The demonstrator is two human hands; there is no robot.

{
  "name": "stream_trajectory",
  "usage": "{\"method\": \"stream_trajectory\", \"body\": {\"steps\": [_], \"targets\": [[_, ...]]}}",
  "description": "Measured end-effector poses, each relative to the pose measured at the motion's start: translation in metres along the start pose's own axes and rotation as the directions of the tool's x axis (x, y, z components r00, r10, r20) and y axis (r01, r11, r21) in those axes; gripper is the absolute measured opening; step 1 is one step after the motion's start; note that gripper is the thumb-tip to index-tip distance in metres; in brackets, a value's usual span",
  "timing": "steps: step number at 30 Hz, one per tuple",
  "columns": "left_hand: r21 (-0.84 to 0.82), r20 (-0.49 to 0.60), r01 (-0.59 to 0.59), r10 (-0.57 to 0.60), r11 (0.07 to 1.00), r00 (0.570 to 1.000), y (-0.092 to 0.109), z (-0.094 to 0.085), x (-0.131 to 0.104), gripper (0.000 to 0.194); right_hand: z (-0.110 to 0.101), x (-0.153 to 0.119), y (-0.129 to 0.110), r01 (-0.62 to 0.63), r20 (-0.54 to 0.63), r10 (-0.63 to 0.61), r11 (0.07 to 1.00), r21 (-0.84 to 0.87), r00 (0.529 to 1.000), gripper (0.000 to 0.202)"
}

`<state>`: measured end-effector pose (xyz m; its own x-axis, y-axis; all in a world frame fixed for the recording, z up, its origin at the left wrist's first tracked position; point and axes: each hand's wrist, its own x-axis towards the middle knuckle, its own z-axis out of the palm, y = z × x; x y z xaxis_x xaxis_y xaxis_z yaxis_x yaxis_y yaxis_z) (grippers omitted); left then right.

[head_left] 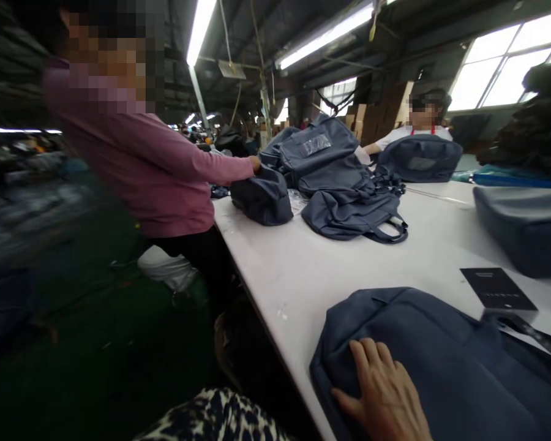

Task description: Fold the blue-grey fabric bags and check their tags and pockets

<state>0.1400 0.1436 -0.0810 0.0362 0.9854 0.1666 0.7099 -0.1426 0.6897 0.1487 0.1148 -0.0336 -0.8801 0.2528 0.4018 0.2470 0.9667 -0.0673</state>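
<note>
My right hand [383, 389] lies palm down on a dark blue bag [422, 349] at the front of the white table [280, 269]. Its thumb is spread away from the fingers, which rest on the fabric near the bag's left end. The bag runs out of view at the lower right, with a dark strap [539, 337] along its upper side. Just beyond it is a black card tag [496, 289] with small, unreadable print. My left hand is out of view.
A person in a pink top [160, 165] at the left holds a dark blue bag [264, 196]. More bags [321, 153] are heaped behind it. Across the table, another person [395, 136] is behind an upright bag [417, 158]. Another bag [528, 226] stands at the right.
</note>
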Motion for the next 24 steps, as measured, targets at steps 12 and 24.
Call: {"method": "stream_trajectory", "body": {"steps": [12, 24], "targets": [[-0.159, -0.231, 0.261, -0.293, 0.952, 0.928, -0.004, -0.064, -0.173, 0.023, 0.005, -0.006, -0.016, -0.042, -0.031, 0.040, 0.997, -0.070, 0.999, 0.023], [-0.502, -0.270, 0.451, -0.630, 0.738, 0.728, -0.069, -0.124, -0.163, 0.038, -0.018, -0.004, 0.017, 0.133, -0.325, 0.041, 0.859, 0.494, 0.945, 0.015]]}}
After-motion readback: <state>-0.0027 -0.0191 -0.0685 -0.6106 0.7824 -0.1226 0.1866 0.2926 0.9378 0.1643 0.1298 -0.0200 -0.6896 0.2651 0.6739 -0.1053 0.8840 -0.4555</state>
